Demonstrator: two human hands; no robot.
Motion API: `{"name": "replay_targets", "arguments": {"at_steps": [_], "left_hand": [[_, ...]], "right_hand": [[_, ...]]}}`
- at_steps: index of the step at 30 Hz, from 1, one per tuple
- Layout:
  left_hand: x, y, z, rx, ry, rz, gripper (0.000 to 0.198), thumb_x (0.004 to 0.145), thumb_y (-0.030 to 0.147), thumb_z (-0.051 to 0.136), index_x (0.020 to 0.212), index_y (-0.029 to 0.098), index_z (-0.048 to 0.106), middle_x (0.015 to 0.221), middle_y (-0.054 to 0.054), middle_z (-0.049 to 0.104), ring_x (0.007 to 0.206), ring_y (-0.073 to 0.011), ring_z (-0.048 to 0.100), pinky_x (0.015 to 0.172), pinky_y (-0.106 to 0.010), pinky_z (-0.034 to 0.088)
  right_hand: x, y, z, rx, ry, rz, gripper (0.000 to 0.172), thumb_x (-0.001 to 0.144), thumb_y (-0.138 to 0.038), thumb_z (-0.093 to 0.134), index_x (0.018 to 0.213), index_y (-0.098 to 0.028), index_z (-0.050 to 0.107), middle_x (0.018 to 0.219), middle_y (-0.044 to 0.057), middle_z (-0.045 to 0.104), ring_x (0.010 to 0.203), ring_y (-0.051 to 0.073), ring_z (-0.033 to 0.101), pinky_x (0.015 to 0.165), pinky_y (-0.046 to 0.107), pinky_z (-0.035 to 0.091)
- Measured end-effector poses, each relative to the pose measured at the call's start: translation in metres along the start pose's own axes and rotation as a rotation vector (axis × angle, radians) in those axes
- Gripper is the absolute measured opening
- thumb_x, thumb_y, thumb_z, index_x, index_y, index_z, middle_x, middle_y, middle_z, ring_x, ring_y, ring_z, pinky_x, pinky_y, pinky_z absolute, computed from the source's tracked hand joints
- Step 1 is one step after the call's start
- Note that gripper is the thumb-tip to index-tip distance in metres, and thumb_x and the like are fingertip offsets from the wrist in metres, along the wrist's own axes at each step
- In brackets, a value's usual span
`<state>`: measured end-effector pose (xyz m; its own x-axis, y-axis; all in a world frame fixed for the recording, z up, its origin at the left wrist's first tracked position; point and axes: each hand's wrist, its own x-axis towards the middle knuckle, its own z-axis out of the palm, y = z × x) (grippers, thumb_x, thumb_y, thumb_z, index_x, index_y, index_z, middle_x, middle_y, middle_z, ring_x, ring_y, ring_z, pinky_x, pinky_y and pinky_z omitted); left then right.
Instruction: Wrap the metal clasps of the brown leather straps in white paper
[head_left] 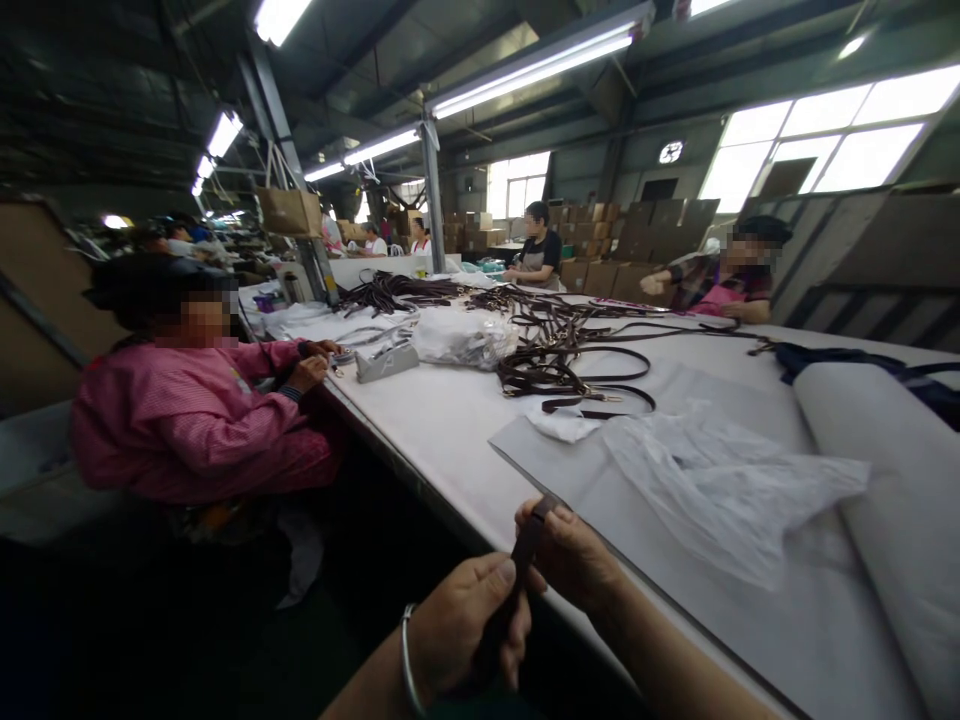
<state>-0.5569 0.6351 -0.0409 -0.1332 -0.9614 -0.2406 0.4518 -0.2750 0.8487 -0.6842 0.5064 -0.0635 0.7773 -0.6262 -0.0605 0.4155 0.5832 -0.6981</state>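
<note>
My left hand point(469, 625) is closed round the lower part of a dark brown strap point(525, 545), thumb pressed on top; a silver bangle sits on that wrist. My right hand point(574, 555) pinches the strap's upper end just at the near edge of the long white table point(450, 420). Both hands hover at the table's edge. A crumpled clear plastic bag point(720, 490) lies on a grey sheet right of my hands.
A heap of brown straps point(559, 365) lies mid-table beyond a bagged bundle point(461, 335). A person in a pink top point(199, 420) works at the left. Two more people sit at the far side. A white roll point(892, 480) lies at the right.
</note>
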Motion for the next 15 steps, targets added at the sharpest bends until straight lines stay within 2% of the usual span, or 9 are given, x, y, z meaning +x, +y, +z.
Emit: {"name": "replay_targets", "arguments": {"at_steps": [3, 6, 10, 13, 15], "left_hand": [[0.008, 0.001, 0.006, 0.067, 0.096, -0.002, 0.053, 0.082, 0.067, 0.062, 0.089, 0.015, 0.059, 0.051, 0.008, 0.043, 0.035, -0.0042, 0.031, 0.033, -0.016, 0.034], [0.011, -0.007, 0.007, 0.141, 0.190, -0.030, 0.061, 0.078, 0.076, 0.058, 0.082, 0.016, 0.058, 0.046, 0.010, 0.039, 0.032, -0.0040, 0.026, 0.030, -0.016, 0.027], [0.009, -0.014, 0.004, 0.193, 0.183, -0.042, 0.062, 0.078, 0.077, 0.056, 0.082, 0.015, 0.059, 0.045, 0.009, 0.040, 0.031, -0.0052, 0.028, 0.031, -0.017, 0.026], [0.009, -0.012, 0.004, 0.181, 0.130, 0.001, 0.058, 0.082, 0.071, 0.057, 0.092, 0.014, 0.060, 0.050, 0.005, 0.049, 0.035, -0.0066, 0.037, 0.036, -0.018, 0.032], [0.011, -0.010, 0.006, 0.170, 0.128, 0.019, 0.055, 0.082, 0.068, 0.058, 0.091, 0.014, 0.060, 0.051, 0.006, 0.049, 0.035, -0.0062, 0.037, 0.037, -0.018, 0.033]], "right_hand": [[-0.001, 0.000, -0.008, 0.005, 0.023, 0.011, 0.045, 0.062, -0.048, 0.090, 0.095, -0.022, 0.076, 0.083, 0.001, 0.070, 0.071, 0.012, 0.058, 0.069, 0.026, 0.046], [-0.003, -0.002, -0.019, -0.064, -0.037, 0.008, 0.049, 0.071, -0.055, 0.082, 0.103, -0.018, 0.077, 0.077, 0.002, 0.070, 0.067, 0.011, 0.057, 0.068, 0.025, 0.045], [-0.007, -0.001, -0.028, -0.136, -0.072, -0.001, 0.037, 0.074, -0.043, 0.084, 0.100, -0.019, 0.078, 0.074, 0.002, 0.069, 0.066, 0.010, 0.057, 0.067, 0.024, 0.042], [-0.007, 0.002, -0.029, -0.149, -0.095, -0.006, 0.038, 0.072, -0.045, 0.085, 0.098, -0.018, 0.078, 0.072, 0.001, 0.067, 0.066, 0.010, 0.057, 0.065, 0.025, 0.041], [-0.007, 0.004, -0.030, -0.167, -0.096, -0.006, 0.041, 0.070, -0.046, 0.086, 0.097, -0.016, 0.078, 0.072, 0.001, 0.066, 0.067, 0.011, 0.057, 0.065, 0.025, 0.040]]}}
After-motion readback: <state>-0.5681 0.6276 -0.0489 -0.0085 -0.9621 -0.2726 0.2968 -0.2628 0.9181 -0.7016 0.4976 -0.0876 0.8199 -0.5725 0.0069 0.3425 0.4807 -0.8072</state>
